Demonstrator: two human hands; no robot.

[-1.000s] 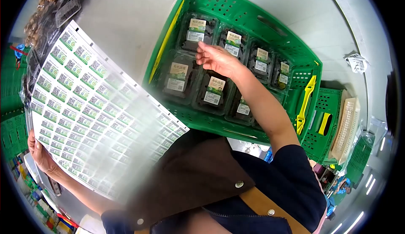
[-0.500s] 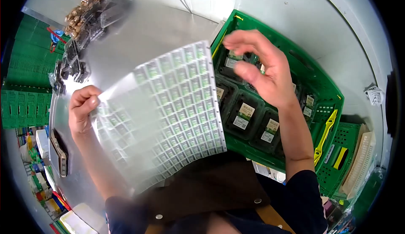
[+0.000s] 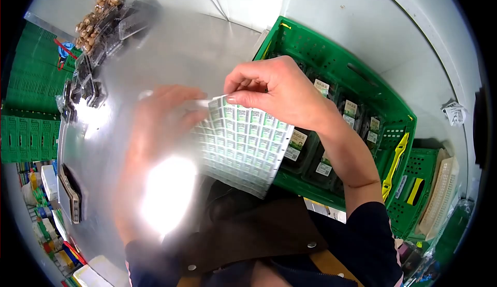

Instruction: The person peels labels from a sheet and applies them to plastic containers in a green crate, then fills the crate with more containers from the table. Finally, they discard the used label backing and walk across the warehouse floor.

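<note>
While our right hand (image 3: pixel 282 90) pinches the top edge of the label sheet (image 3: pixel 243 139) between thumb and forefinger, our left hand (image 3: pixel 166 113) (too blurred for us to tell whether it grips) is at the sheet's upper left corner. Between our 2 forearms, the sheet slopes down toward our brown apron (image 3: pixel 248 225), partly covering our view of the green crate (image 3: pixel 331 54), which holds labelled packs (image 3: pixel 294 149).

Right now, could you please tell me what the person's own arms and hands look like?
Dark navy short sleeves with a pale outer edge end near the elbows. The right hand is bare, with no glove or watch showing. The left hand is blurred, but appears ungloved too.
</note>
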